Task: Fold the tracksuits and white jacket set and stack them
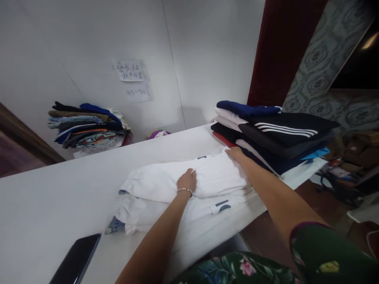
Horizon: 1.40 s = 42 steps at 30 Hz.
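Note:
A white garment lies partly folded on the white table, with dark printed marks near its far and near edges. Gathered white cloth and pieces of blue denim, one with a metal button, show at its left end. My left hand, a bracelet on its wrist, rests at the garment's middle with its fingers closed on the fabric. At the far right corner my right hand pinches the garment's edge, beside the pile of folded clothes. Its fingertips are partly hidden by the cloth.
On the right end of the white table stands a tall pile of folded clothes. Another clothes pile sits beyond the far edge at left. A black phone lies near left. Handwritten paper notes hang on the wall.

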### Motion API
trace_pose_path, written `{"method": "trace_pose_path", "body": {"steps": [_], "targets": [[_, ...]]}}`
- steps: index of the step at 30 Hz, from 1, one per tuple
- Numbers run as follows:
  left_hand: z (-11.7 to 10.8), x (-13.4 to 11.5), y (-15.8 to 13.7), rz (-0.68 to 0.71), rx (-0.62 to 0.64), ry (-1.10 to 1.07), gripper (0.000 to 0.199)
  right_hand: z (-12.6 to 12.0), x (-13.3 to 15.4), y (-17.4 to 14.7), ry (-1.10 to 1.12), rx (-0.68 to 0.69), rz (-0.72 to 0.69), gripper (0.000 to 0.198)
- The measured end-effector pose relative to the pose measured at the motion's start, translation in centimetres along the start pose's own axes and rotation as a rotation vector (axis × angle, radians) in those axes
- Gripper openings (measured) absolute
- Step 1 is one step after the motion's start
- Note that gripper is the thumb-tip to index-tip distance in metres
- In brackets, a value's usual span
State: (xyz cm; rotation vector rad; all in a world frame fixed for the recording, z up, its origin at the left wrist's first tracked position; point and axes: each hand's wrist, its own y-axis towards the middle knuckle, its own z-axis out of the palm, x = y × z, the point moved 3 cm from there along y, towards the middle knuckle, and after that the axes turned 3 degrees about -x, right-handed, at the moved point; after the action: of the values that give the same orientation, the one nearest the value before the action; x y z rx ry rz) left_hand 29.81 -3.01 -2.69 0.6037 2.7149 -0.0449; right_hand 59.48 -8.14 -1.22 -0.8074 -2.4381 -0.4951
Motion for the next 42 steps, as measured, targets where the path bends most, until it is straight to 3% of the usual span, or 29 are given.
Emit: {"method": "trace_pose_path", "body": {"steps": [3,11,17,21,25,28,30,34,37,40,42], "targets": [[0.2,0.0,0.1,0.008,-0.003,-0.002,0.041,1.0,-1.2,0.4,-0.091,0.051,0.226,0.028],[0.5,0.0,0.1,-0.005,-0.013,-0.008,0.038,0.6,-2.0,1.0,-0.098,0.126,0.225,0.032],[0.5,0.4,0.0,-0.053,-0.061,-0.154,0.041,0.2,-1.5,0.8,-0.107,0.119,0.207,0.031],[0.5,0.7,0.0,-0.05,-0.082,-0.228,0.041,-1.4,-0.1,-0.4,-0.106,0.058,0.091,0.041],[0.8,0.7,0.2,-0.042,-0.093,-0.231,0.039,-1.4,1.5,-5.4,-0.176,-0.053,-0.228,0.057],[1.0,0.6,0.4,-0.025,-0.1,-0.204,0.038,1.0,1.6,-9.7,-0.336,0.127,-0.426,0.06],[0.9,0.6,0.6,-0.015,-0.099,-0.173,0.037,2.4,1.2,-11.2,-0.398,0.237,-0.44,0.062],[-0.1,0.0,0.5,0.011,-0.074,-0.099,0.037,2.8,0.8,-11.2,-0.412,0.267,-0.404,0.066],[-1.6,-1.8,-0.5,0.111,-0.185,0.009,0.04,2.6,0.9,-10.8,-0.407,0.271,-0.4,0.067],[-2.3,-4.6,-2.5,0.387,-0.321,0.106,0.049,2.7,1.2,-10.8,-0.388,0.279,-0.395,0.067],[-1.3,-5.8,-3.7,0.559,-0.276,0.154,0.055,2.5,1.3,-10.7,-0.329,0.282,-0.375,0.066]]}}
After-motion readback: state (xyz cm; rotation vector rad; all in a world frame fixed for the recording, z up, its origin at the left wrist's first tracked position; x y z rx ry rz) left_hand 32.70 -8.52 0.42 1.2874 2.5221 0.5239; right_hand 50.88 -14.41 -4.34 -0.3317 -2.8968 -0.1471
